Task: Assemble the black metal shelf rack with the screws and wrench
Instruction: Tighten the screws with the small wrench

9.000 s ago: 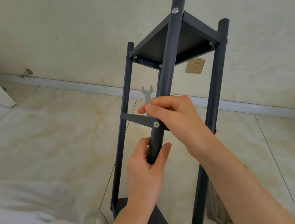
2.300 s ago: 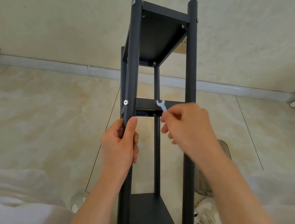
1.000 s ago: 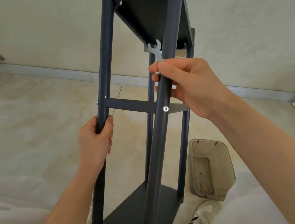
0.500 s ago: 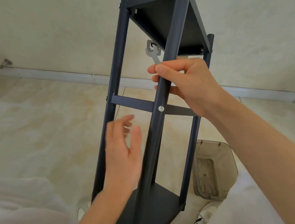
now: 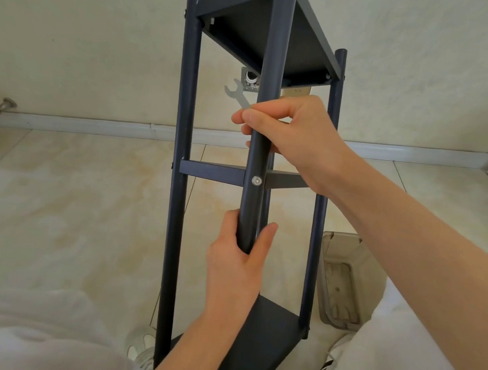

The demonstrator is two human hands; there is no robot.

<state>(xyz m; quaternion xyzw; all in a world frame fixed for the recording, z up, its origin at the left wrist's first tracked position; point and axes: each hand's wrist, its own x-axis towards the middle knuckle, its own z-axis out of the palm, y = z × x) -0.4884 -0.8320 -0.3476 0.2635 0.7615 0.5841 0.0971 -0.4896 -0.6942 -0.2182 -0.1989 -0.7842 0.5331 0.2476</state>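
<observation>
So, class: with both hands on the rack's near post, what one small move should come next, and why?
Probably lower the right hand and bring the wrench to the screw where the crossbar meets the near post. The left hand grips that post just below the joint, steadying it, while the wrench points up and left, touching no fastener.

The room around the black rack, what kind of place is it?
Probably a room in a home: glossy tiled floor, a white baseboard along a plain wall, and a small plastic bin beside the rack.
</observation>
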